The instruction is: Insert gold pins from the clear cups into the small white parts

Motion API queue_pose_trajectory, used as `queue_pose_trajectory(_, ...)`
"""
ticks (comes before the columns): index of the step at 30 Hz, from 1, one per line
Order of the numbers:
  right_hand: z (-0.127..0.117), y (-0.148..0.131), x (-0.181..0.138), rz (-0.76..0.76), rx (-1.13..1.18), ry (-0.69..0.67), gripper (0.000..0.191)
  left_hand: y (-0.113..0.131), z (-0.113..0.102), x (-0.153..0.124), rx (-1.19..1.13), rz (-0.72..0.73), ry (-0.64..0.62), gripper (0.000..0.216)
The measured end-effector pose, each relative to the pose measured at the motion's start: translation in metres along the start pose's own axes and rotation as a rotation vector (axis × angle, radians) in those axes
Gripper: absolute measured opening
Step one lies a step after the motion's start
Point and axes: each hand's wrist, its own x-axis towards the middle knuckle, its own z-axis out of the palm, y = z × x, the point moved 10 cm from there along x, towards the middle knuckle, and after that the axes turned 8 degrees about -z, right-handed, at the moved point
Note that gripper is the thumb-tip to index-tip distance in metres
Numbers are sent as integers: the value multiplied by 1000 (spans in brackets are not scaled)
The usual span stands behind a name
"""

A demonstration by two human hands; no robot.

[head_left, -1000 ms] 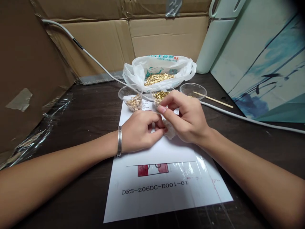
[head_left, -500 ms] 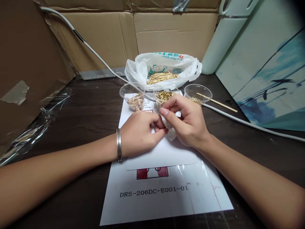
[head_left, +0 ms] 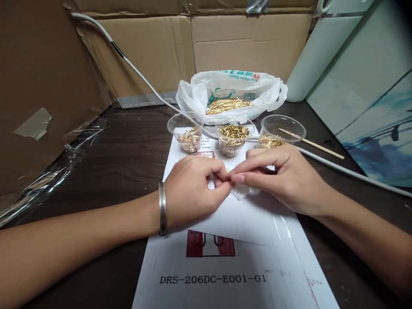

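Note:
My left hand (head_left: 196,191), with a silver bangle at its wrist, is closed in a pinch above the white paper (head_left: 151,283). From the right, the thumb and forefinger of my right hand (head_left: 286,182) pinch together at the left fingertips. Whatever small piece lies between the fingers is too hidden to name. Under the meeting fingers lies a crumpled white tissue (head_left: 240,193). Just beyond stand three clear plastic cups: a left cup (head_left: 189,146), a middle cup (head_left: 232,148) and a right cup (head_left: 301,131), each containing small gold-coloured metal pieces.
A white plastic bag (head_left: 193,94) holding long gold-coloured pins sits behind the cups. One wooden stick (head_left: 325,149) leans out of the right cup. A white cable (head_left: 144,81) crosses the table behind the cups. Cardboard (head_left: 251,47) walls the back; a white cylinder (head_left: 322,56) stands right.
My right hand has come down from in front of the middle cup to my left fingertips, uncovering that cup. The whole view has shifted slightly.

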Motion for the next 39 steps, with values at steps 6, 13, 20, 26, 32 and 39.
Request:
queue_pose_trajectory(6,5,6,3,52,55,-22,9,2,0,0,23,14,-14,13)
queue_pose_trajectory(13,2,9,3,64,-27,16,7,5,-1,-1,11,48,3,14)
queue_pose_trajectory(20,0,8,3,40,-68,34,5,3,-1,-2,5,36,0,11)
queue_pose_trajectory(26,0,5,2,18,-110,15,6,1,0,-1,17,30,1,11)
queue_pose_trajectory(32,0,1,2,5,-165,5,6,1,0,-1,8,41,-1,9)
queue_pose_trajectory(39,4,-1,2,-14,-179,-32,4,4,-1,-1,20,62,10,12)
